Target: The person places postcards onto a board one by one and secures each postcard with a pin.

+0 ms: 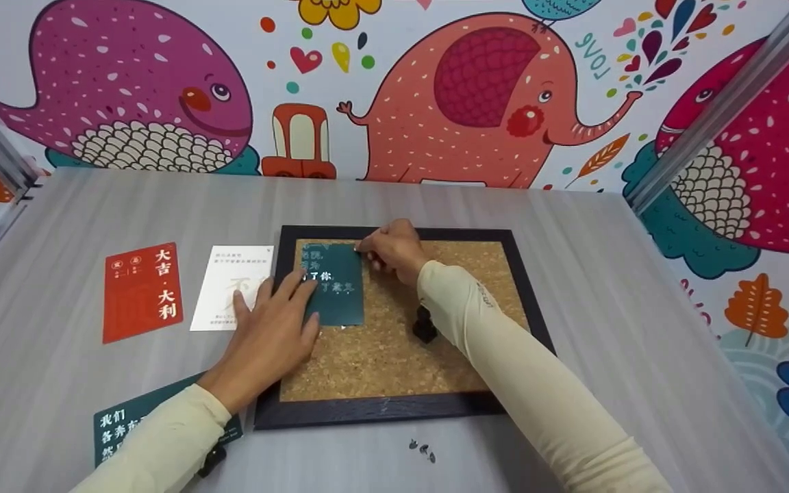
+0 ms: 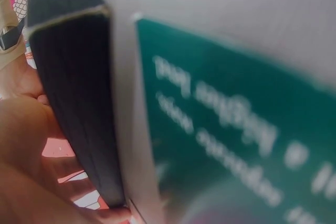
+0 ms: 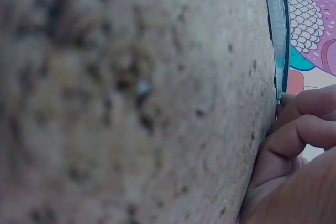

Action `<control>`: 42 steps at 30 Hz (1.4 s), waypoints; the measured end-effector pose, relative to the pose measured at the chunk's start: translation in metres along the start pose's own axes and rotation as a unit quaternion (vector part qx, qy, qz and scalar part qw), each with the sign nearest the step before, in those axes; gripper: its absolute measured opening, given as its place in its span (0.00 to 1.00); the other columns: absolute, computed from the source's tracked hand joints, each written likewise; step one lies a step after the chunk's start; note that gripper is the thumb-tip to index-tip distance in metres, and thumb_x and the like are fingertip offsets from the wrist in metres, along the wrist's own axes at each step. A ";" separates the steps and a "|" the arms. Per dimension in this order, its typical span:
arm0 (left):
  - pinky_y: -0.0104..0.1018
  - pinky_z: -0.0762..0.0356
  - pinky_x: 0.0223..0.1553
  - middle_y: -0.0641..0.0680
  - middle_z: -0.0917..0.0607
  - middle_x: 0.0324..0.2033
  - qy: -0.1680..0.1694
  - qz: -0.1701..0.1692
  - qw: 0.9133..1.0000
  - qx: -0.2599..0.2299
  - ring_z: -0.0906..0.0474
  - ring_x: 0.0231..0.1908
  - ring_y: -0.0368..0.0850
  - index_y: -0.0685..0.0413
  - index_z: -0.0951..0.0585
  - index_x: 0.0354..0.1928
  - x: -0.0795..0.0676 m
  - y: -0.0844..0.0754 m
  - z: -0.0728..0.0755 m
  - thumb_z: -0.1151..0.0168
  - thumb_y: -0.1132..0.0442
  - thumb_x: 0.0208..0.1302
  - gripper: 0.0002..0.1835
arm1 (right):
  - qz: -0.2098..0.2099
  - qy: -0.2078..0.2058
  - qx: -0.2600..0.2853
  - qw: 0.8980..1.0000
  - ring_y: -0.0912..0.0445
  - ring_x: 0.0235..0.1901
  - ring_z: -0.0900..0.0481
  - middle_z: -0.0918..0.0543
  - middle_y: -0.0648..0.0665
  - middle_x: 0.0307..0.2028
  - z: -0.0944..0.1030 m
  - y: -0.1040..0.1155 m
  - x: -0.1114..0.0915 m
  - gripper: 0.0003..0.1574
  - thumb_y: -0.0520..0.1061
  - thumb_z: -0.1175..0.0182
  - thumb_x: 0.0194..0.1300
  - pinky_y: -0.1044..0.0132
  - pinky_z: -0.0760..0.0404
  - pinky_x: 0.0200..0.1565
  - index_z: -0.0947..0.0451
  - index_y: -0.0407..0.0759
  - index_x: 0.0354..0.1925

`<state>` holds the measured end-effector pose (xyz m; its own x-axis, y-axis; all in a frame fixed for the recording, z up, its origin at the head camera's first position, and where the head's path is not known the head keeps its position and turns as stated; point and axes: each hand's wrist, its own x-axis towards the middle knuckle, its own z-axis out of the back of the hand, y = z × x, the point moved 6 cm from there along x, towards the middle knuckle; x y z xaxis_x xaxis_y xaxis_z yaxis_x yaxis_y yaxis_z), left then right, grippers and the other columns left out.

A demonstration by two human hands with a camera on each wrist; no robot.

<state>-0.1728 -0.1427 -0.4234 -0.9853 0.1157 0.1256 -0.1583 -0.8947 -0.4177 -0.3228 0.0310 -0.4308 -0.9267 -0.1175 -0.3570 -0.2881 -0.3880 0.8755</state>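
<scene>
A dark green card [image 1: 340, 301] with white lettering lies against the upper left of a black-framed cork board [image 1: 394, 363]. My left hand [image 1: 268, 342] spreads its fingers over the frame's left side, and the fingertips rest on the card's left part. At the card's upper right corner, my right hand [image 1: 398, 250] has its fingers curled and pinches a tiny thumbtack, mostly hidden by the fingertips. In the right wrist view, the curled right hand [image 3: 299, 145] lies close against the cork [image 3: 210, 103], its fingertips at the card's edge [image 3: 280, 66].
Left of the board lie a red card [image 1: 138, 294] and a white card [image 1: 223, 274]. Another green card [image 1: 120, 424] is partly under the left forearm. Several thumbtacks [image 1: 424, 449] lie on the table in front of the board. A cartoon-printed wall [image 1: 298, 68] stands behind.
</scene>
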 end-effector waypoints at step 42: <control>0.93 0.52 0.67 0.64 0.28 0.79 0.004 0.005 1.000 -0.007 0.34 0.75 0.76 0.59 0.22 0.76 0.000 0.001 0.001 0.37 0.57 0.80 0.27 | 0.239 -0.061 -0.417 0.875 0.53 0.43 0.12 0.08 0.46 0.46 -0.014 0.028 -0.018 0.10 0.44 0.33 0.81 0.56 0.11 0.54 0.07 0.44 0.53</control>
<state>-0.1726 -0.1443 -0.4227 -0.9872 0.1107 0.1150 -0.1500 -0.8900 -0.4307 -0.3104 0.0091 -0.4042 -0.9264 -0.3707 0.0667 0.3693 -0.8591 0.3542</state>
